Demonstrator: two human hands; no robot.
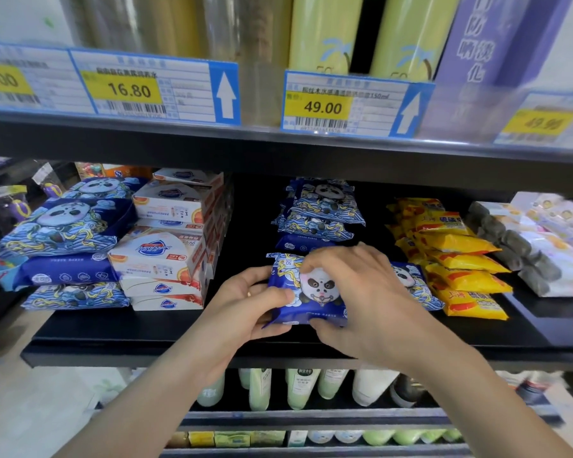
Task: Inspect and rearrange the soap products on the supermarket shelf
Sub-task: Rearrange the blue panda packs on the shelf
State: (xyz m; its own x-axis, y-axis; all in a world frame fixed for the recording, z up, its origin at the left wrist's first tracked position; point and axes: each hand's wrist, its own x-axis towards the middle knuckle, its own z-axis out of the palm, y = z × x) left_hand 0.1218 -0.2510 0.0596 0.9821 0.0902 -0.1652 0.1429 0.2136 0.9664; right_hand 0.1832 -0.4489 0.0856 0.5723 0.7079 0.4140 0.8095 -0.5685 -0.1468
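Both hands, left hand and right hand, grip one panda pack; next, seating it before the panda stack.

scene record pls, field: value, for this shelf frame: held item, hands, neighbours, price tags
held item: blue panda pack, at the front of the middle shelf
left hand: grips the pack's left end
right hand: fingers curled over its top and right side
behind: stack of blue panda packs
left: white soap boxes, more panda packs
right: yellow packs
price tags above: 16.80, 49.00
shelf below: pale green bottles
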